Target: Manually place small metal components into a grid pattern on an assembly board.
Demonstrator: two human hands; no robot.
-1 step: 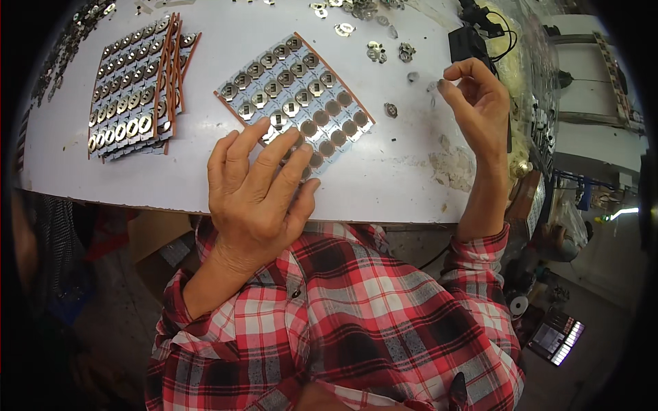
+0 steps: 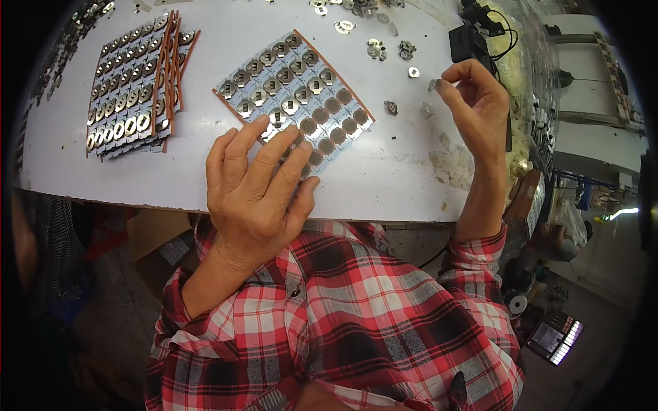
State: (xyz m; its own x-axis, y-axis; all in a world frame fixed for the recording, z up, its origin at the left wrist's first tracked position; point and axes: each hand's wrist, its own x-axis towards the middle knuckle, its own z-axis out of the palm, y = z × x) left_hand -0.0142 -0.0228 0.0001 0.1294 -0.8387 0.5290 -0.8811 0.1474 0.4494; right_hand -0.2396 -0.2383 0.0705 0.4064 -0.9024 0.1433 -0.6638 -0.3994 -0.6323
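Observation:
A rectangular panel point(image 2: 295, 89) with rows of round sockets lies tilted on the white table point(image 2: 384, 178). Many sockets carry silvery metal clips; those along the near right side show bare brown circles. My left hand point(image 2: 257, 185) rests flat on the panel's near corner with its fingers spread, gripping nothing. My right hand point(image 2: 476, 109) is raised to the right of the panel. Its thumb and fingertips pinch a small silvery metal clip point(image 2: 434, 84). One loose clip point(image 2: 391, 107) lies on the table between the panel and that hand.
A stack of similar filled panels point(image 2: 130, 89) sits at the far left. Several loose clips point(image 2: 373, 48) are scattered along the far edge. A black adapter with a cord point(image 2: 469, 38) lies behind my right hand. Cluttered shelves stand to the right.

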